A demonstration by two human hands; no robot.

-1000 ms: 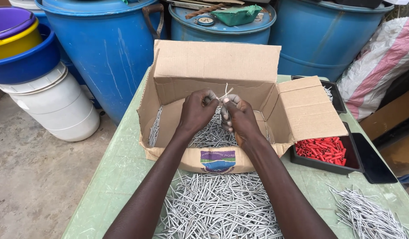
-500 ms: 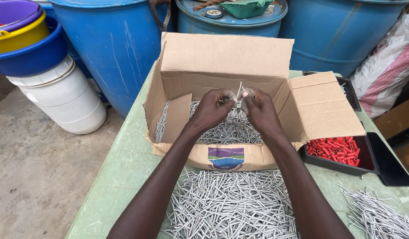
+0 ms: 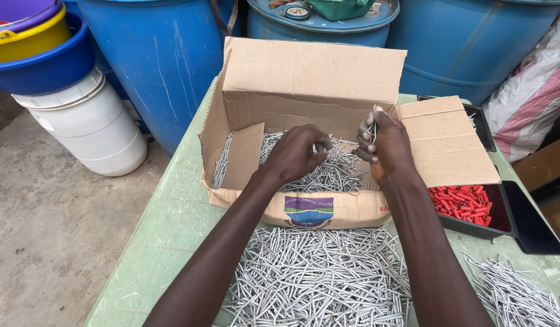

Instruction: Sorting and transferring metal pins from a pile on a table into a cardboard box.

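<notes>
hands: left (image 3: 295, 152) in cardboard box (image 3: 316, 79) | right (image 3: 386, 145) pinching thin silvery nails (image 3: 372, 129)

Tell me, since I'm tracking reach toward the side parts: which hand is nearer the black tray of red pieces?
Right. The right hand is raised over the cardboard box's right side, closest to the black tray; the left hand is over the nails mid-box, farther away.

Thin silver nails (image 3: 328, 172) heaped loose inside open cardboard box (image 3: 313, 79).

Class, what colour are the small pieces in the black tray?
Red pieces, in the black tray; head view.
</notes>
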